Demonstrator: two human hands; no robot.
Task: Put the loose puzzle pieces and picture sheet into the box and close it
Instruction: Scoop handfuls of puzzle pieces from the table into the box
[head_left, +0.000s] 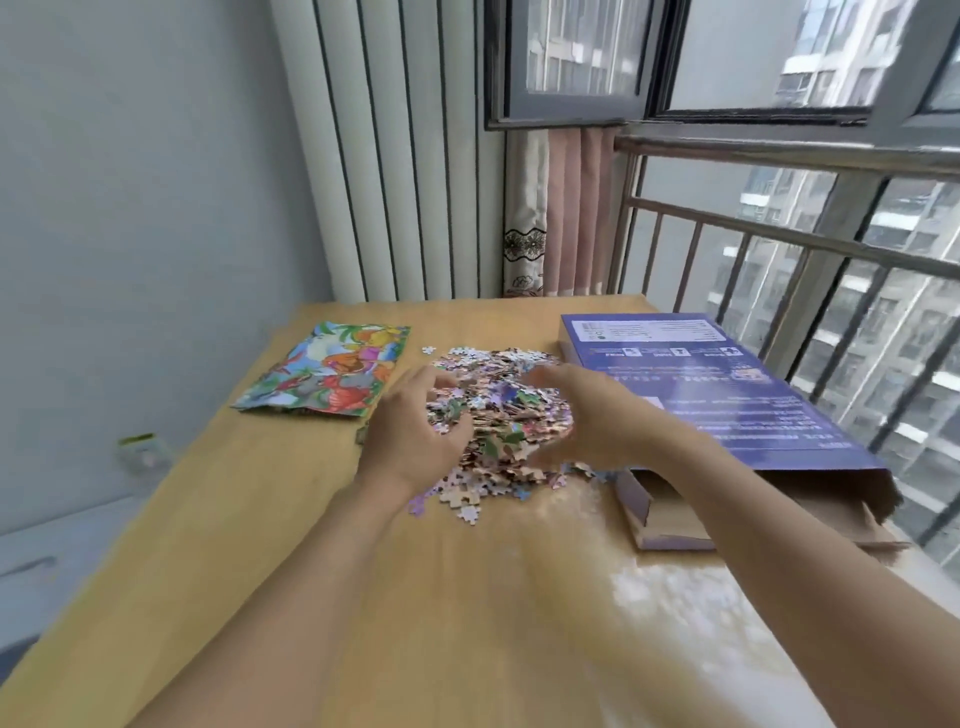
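Both hands are cupped around the pile of loose puzzle pieces (498, 415) in the middle of the tabletop (311, 597). The left hand (415, 421) sits on the pile's left flank with fingers curled inward over the pieces, and the right hand (592, 415) mirrors it on the right side, palm facing in. Looks like a scooping grip — the two hands work as walls to bunch the pieces into a handful. Whether they're actually lifting anything I can't tell; the pile rests on the tabletop, with a scatter of strays at the near edge and one lone piece (427, 351) off at the far left.

The box (701, 395) lies just beside the pile on the right, purple printed side up, with its near end open and the cardboard flap (862, 499) hanging out. That open mouth faces the person, so I'd guess the pieces get carried round to it.

The picture sheet (327, 371) lies flat on the left, apart from the pile, untouched. My read: it's early in the job — nothing visibly in the box, the sheet still out, box still open.
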